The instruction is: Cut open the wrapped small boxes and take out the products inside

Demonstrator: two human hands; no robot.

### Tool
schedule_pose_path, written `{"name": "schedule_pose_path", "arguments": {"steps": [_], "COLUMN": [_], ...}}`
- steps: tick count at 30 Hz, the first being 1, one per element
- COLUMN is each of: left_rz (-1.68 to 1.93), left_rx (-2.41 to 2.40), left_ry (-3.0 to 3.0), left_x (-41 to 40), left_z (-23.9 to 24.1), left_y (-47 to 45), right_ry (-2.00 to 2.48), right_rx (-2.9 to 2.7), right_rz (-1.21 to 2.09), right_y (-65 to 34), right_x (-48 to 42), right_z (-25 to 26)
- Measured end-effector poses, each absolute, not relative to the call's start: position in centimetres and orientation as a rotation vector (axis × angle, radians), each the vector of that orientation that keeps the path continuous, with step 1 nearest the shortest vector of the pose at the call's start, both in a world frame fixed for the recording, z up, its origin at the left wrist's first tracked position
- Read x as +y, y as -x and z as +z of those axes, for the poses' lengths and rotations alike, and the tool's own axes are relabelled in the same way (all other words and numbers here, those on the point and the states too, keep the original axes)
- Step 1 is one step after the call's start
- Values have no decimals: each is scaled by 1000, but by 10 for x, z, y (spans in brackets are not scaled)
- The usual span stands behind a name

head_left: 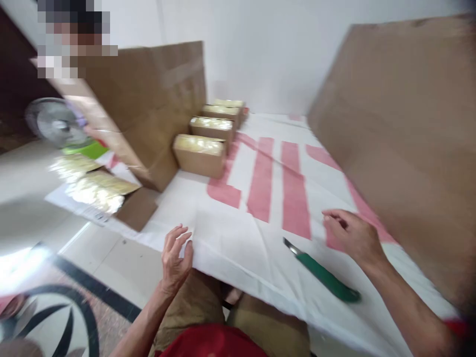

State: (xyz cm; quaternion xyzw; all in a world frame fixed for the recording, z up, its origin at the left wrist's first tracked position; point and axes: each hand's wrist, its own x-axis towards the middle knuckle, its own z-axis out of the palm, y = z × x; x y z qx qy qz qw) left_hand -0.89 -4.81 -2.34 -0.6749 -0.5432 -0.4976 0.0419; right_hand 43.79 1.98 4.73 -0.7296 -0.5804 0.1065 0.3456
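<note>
My left hand [174, 258] rests open at the near edge of a white sheet with red stripes [260, 233] spread on the floor, fingers slightly spread. Farther right, my right hand [353, 235] hovers over the sheet with fingers loosely curled and nothing in it. A green-handled utility knife [323, 272] lies on the sheet between the hands, closer to the right one, its blade pointing to the upper left.
A row of small brown boxes [201, 153] with shiny gold contents stands along the sheet's far left. Large cardboard boxes stand at the left [148, 109] and right [405, 139]. An open box of gold packets [104, 193] and a fan [55, 121] are at left. A person is at the top left.
</note>
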Motion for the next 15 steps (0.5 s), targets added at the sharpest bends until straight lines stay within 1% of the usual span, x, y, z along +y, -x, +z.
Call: {"name": "schedule_pose_path", "arguments": {"steps": [3,6,11,15], "left_rz": [-1570,-1711,-2168,-2273], "left_rx": [-1667,-1744,-2057,-2204], "left_ry": [1662,1142,704,687], "left_x": [-46,-33,23,61], "left_z": [15,41,43,36], "left_y": [47,120,242,275], "right_ry": [1619,1354,1028,933], "right_rx": [-1716,-1902,-2026,-1932], "right_rz": [536,765,1025,1273], "right_y": [-362,-266,-115,-24], "right_x": [40,53,76,102], "right_z": [42,33,24,29]}}
